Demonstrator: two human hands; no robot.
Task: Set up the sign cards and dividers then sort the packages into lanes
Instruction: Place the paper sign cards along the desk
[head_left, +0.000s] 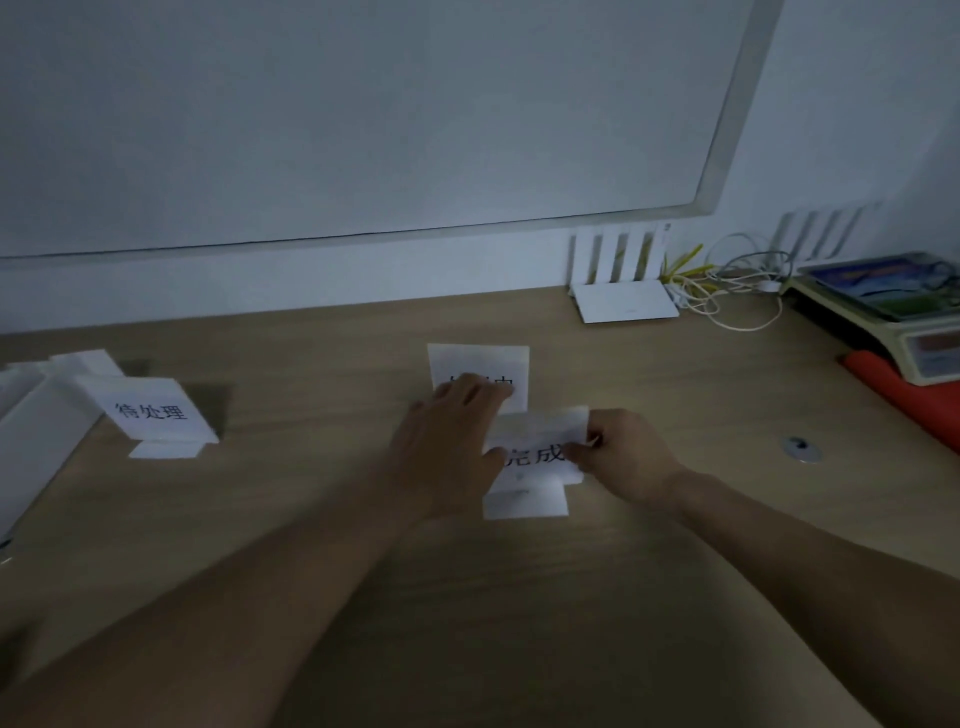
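A white sign card with black characters (537, 452) stands in a white base (524, 501) at the middle of the wooden table. My left hand (452, 447) grips its left edge and my right hand (626, 457) pinches its right edge. Just behind it stands a second white sign card (480, 364); my left hand hides most of its writing. A third sign card (153, 410) stands in its base at the left. White divider strips (36, 415) lie at the far left.
A white router (623, 296) with upright antennas sits against the back wall, with tangled cables (727, 291) to its right. A weighing scale (904, 322) and a red object (909, 389) are at the right edge. A metal grommet (802, 448) is set in the table.
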